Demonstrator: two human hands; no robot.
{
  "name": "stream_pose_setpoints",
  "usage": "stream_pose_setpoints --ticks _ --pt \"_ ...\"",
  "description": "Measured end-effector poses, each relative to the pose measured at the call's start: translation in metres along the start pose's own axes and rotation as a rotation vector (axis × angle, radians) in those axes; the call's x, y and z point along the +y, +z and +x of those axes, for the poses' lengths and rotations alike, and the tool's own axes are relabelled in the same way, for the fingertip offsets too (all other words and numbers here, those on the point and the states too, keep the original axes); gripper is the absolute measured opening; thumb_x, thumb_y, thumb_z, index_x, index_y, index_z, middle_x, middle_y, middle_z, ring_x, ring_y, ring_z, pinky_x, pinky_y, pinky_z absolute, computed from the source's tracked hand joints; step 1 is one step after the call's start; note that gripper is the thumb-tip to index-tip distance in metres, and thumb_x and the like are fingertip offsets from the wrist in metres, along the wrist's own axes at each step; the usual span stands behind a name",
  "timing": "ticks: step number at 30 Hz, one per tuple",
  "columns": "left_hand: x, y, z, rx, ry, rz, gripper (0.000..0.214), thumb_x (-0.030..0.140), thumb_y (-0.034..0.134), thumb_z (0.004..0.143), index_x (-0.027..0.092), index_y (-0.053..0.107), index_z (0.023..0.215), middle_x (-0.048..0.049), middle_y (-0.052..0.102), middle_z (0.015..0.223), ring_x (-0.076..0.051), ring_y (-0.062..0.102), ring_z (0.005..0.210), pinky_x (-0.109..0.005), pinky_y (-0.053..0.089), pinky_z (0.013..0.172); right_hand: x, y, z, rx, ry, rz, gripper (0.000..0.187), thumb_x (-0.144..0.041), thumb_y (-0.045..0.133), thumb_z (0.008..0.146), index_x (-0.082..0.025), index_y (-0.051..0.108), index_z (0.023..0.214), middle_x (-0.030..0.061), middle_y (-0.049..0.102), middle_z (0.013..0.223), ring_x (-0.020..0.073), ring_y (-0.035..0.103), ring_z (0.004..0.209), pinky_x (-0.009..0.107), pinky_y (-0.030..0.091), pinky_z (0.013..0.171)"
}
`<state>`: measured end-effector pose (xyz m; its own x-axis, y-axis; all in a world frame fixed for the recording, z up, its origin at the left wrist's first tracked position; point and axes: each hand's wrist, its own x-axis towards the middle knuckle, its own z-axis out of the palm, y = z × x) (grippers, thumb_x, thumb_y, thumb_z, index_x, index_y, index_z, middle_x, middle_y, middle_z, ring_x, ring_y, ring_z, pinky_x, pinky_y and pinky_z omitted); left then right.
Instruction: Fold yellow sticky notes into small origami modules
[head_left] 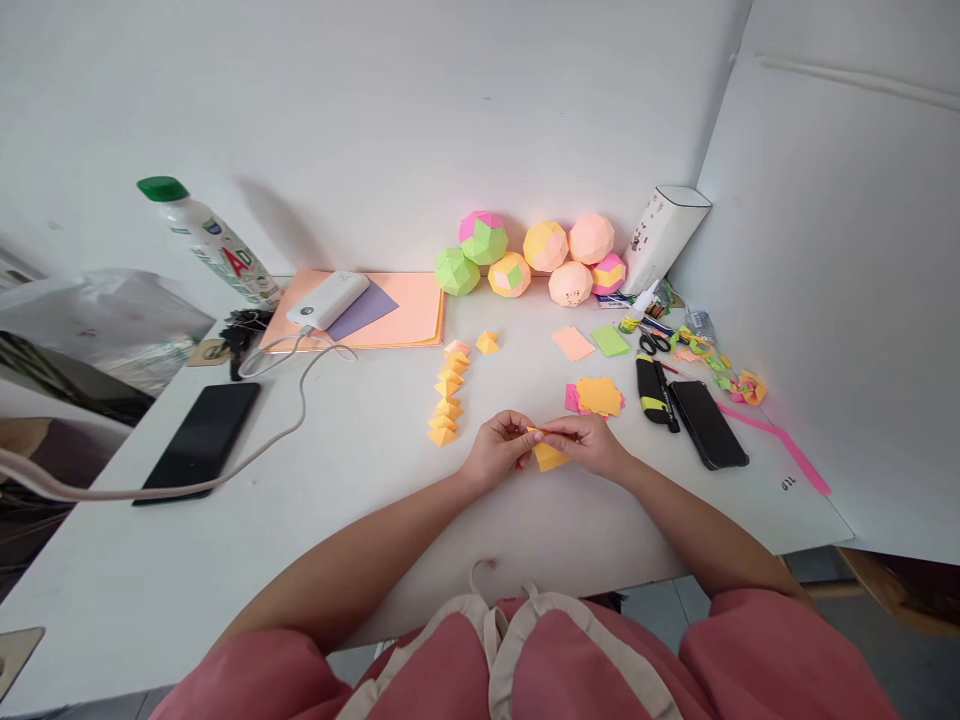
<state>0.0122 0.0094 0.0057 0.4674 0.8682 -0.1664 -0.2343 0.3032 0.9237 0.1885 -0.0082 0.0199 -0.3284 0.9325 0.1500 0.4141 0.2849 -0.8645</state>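
Note:
My left hand [498, 449] and my right hand [592, 445] meet low over the front of the white table [360, 440]. Between their fingertips is a piece of orange paper [550, 458], pinched by both thumbs and forefingers. Its upper edge is partly hidden by the fingers, so the fold cannot be fully made out. Just beyond my right hand lies a stack of orange paper squares [599, 395] over pink paper [572, 397]. To the left of my left hand runs a column of folded orange paper pieces [448, 390], with one more folded piece [487, 343] standing apart.
Several faceted paper balls [509, 274] sit along the wall. Right: scissors [653, 344], a yellow-black cutter [651, 390], a glue bottle [640, 306], a black phone [708, 424]. Left: another phone [202, 440], a power bank [328, 300] with its cable [304, 395], a tilted white bottle [214, 245].

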Motion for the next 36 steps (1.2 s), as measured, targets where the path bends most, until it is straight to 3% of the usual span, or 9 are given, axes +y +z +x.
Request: stream_pose_setpoints --ticks 19,29,36 --pt "0.0017 -0.0004 -0.003 -0.029 -0.032 0.112 0.034 0.048 0.063 0.072 0.017 0.049 0.074 0.0064 0.046 0.045 -0.006 0.041 0.041 -0.018 0.031 0.042 0.0007 -0.0019 -0.0001 0.007 0.027 -0.017 0.026 -0.037 0.055 0.082 -0.017 0.071 0.089 0.0048 0.069 0.074 0.0122 0.057 0.058 0.023 0.043 0.049" --pt "0.0032 -0.0023 0.0003 0.038 -0.022 -0.059 0.03 0.046 0.055 0.078 0.017 0.048 0.073 0.0042 0.05 0.048 -0.008 0.046 0.043 -0.02 0.037 0.044 0.003 -0.0084 0.0007 0.037 0.095 -0.024 0.024 -0.035 0.058 0.079 -0.018 0.071 0.09 0.0058 0.07 0.08 0.0149 0.062 0.066 0.025 0.048 0.055" --pt "-0.0008 -0.0006 -0.0014 -0.033 -0.026 0.063 0.028 0.041 0.064 0.072 0.016 0.051 0.077 0.0049 0.05 0.049 -0.007 0.046 0.042 -0.02 0.039 0.043 0.0015 -0.0035 -0.0004 -0.006 0.07 -0.026 0.022 -0.032 0.057 0.08 -0.016 0.07 0.087 0.0055 0.069 0.076 0.0136 0.059 0.063 0.024 0.048 0.054"
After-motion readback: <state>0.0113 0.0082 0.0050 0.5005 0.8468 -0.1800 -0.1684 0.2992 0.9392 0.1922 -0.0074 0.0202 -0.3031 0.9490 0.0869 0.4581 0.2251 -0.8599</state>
